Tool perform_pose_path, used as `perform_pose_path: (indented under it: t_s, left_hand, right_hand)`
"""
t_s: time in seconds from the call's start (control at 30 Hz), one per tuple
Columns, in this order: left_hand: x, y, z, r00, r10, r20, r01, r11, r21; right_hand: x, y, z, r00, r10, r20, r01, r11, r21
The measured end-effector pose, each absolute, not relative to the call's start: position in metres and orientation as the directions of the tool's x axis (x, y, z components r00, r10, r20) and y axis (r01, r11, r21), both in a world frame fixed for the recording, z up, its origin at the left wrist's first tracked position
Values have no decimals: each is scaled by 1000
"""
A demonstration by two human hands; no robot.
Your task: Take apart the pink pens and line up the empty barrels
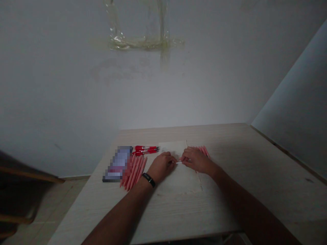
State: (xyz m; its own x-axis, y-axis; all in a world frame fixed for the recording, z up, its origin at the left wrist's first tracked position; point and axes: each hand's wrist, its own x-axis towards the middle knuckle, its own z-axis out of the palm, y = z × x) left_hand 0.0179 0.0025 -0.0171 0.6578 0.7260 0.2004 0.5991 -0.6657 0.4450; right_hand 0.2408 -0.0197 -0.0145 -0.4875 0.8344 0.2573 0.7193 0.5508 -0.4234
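Over a pale sheet (178,183) on the table, my left hand (162,166) and my right hand (196,159) face each other. Between their fingertips shows a short stretch of a slim white rod (179,162), pinched from both sides; its ends are hidden by my fingers, so I cannot tell its exact kind. Left of my left hand lies a bundle of pink pens (135,172), side by side. Several red pens (145,150) with dark tips lie just behind them. More pink pens (205,150) stick out behind my right hand, partly covered by it.
A blurred-out flat device like a phone (118,165) lies at the table's left side, against the pink pens. The wooden table (245,149) meets a grey wall (204,85) behind and another at the right. A dark wooden piece of furniture (22,190) stands at the lower left.
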Motion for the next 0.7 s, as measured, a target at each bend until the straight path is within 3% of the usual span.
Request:
perform_pose_path:
  t_s: [0.3, 0.7]
  left_hand:
    - [15, 4, -15, 486, 843, 229, 702, -533, 472]
    - [15, 3, -16, 468, 860, 205, 728, -506, 463]
  right_hand:
    - [250, -17, -20, -506, 843, 183, 745, 534, -400]
    - [255, -15, -24, -539, 835, 106, 728, 526, -439]
